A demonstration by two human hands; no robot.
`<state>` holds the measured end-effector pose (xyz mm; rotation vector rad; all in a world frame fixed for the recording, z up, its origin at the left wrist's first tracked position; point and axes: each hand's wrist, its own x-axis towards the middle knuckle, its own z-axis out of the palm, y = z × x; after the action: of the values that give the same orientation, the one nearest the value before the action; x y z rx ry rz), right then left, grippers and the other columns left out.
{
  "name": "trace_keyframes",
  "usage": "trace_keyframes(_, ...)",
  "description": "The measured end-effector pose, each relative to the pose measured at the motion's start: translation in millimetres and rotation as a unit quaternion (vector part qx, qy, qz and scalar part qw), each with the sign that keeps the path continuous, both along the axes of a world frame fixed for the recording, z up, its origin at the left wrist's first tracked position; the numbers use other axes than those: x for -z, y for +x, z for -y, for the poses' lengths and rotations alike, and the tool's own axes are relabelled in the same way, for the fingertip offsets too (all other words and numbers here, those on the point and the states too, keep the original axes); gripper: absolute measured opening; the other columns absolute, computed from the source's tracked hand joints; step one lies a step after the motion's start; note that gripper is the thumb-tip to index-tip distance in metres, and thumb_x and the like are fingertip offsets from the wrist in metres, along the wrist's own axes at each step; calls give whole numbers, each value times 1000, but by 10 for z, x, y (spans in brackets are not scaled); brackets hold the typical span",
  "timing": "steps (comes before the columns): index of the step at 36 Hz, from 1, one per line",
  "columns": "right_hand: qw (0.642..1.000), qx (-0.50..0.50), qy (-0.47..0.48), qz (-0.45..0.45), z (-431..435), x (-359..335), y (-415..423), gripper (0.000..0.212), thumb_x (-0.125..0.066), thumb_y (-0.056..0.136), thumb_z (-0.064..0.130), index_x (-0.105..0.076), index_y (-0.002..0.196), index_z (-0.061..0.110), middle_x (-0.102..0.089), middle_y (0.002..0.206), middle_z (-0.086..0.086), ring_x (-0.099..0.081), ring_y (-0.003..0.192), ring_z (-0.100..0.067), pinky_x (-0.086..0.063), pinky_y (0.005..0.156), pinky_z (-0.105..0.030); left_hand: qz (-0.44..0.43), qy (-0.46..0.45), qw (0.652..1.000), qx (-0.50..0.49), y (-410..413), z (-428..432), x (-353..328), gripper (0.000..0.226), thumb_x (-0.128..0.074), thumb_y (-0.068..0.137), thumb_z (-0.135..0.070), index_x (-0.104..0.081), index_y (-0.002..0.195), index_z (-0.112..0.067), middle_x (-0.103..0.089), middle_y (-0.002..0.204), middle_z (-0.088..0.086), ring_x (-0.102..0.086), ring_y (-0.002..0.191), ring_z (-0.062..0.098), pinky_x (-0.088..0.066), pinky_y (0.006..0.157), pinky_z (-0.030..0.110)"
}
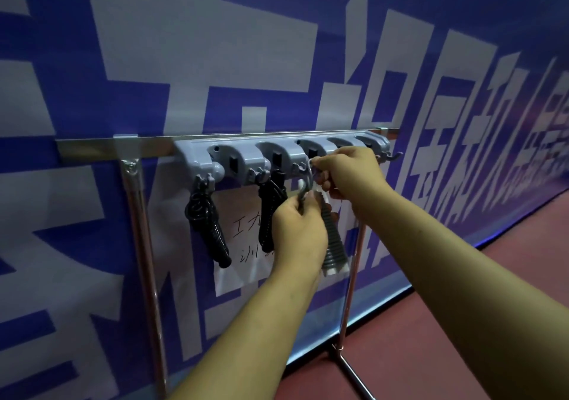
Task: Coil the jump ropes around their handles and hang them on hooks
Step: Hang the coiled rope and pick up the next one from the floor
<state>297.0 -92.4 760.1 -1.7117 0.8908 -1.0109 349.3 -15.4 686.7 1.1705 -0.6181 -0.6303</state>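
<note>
A grey plastic hook rack (277, 150) is fixed on a metal rail. Two black coiled jump ropes hang from it: one (206, 224) at the left hook, another (271, 208) at the second hook. A grey coiled jump rope (332, 245) with white handle ends hangs below the third hook. My left hand (298, 230) pinches its grey loop just under the rack. My right hand (345, 171) pinches the upper part of that loop at the hook. My fingers hide the hook there.
The rail sits on a chrome stand with uprights at the left (144, 245) and right (351, 291), whose foot (348, 365) runs out over the red floor (462, 322). Behind is a blue and white banner (184, 60) with a handwritten paper sheet (246, 261). A bare hook (395, 156) sticks out at the rack's right end.
</note>
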Motion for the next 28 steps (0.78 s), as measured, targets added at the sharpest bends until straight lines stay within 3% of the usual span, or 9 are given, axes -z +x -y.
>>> trace_keyframes(3, 996, -28, 85, -7, 31, -74, 34, 12, -62, 94, 8, -69, 98, 0, -57, 63, -4, -49, 52, -13, -40, 52, -25, -4, 28, 999, -16, -14, 49, 6, 25, -49, 106, -34, -69, 96, -23, -75, 90, 8, -74, 84, 26, -62, 80, 51)
trace_keyframes(5, 987, -44, 149, -28, 50, -99, 49, 9, -58, 95, 12, -64, 89, 8, -54, 60, -1, -47, 50, -12, -39, 52, -25, -21, 43, 999, -14, 0, 81, 39, 26, -49, 105, -34, -69, 95, -21, -76, 89, 9, -74, 85, 27, -62, 80, 50)
trace_keyframes(10, 968, -66, 239, -45, 123, -48, 93, 33, -53, 98, 20, -48, 66, 21, -47, 58, 3, -43, 52, -11, -38, 58, -25, -13, 69, 997, -18, 54, 105, 156, 27, -50, 105, -34, -72, 97, -21, -75, 89, 11, -73, 86, 30, -60, 79, 48)
trace_keyframes(15, 973, -80, 209, -64, 123, 21, 35, 25, -53, 99, 22, -52, 75, 21, -49, 61, 3, -45, 54, -11, -38, 58, -25, 15, 128, 992, -15, 166, 109, 214, 30, -50, 103, -43, -69, 97, -20, -72, 84, 8, -72, 80, 29, -62, 72, 50)
trace_keyframes(16, 975, -80, 198, -67, 102, 33, 10, 21, -53, 98, 22, -52, 77, 21, -50, 62, 2, -46, 55, -12, -38, 58, -26, 20, 143, 990, -12, 178, 109, 229, 31, -50, 103, -42, -68, 100, -18, -71, 87, 8, -70, 80, 27, -61, 71, 45)
trace_keyframes(18, 979, -77, 178, -62, 46, 61, -67, 11, -54, 97, 22, -55, 87, 18, -54, 68, 0, -49, 59, -13, -41, 59, -28, 35, 177, 984, -9, 164, 92, 292, 32, -52, 102, -40, -67, 110, -13, -70, 93, 8, -63, 78, 20, -50, 68, 32)
trace_keyframes(22, 987, -59, 139, -61, -115, 173, -365, 11, -57, 96, 22, -62, 101, 13, -61, 78, -4, -57, 66, -17, -47, 62, -31, 12, 222, 975, 2, -17, -29, 499, 40, -58, 100, -29, -56, 135, -9, -61, 104, 5, -51, 76, 15, -41, 77, 31)
trace_keyframes(25, 990, -31, 123, -58, -237, 299, -705, 21, -58, 97, 22, -64, 111, 8, -64, 77, -5, -59, 65, -18, -49, 63, -32, -18, 243, 969, 46, -242, -154, 562, 31, -59, 98, -25, -59, 124, -6, -60, 91, 6, -54, 75, 19, -47, 76, 32)
trace_keyframes(28, 991, -3, 117, -62, -349, 469, -1152, 20, -60, 97, 22, -64, 110, 7, -64, 79, -6, -60, 66, -19, -49, 60, -31, 15, 237, 966, 105, -546, -192, 626, 17, -60, 95, -22, -66, 99, -7, -62, 80, 9, -61, 74, 25, -47, 67, 33)
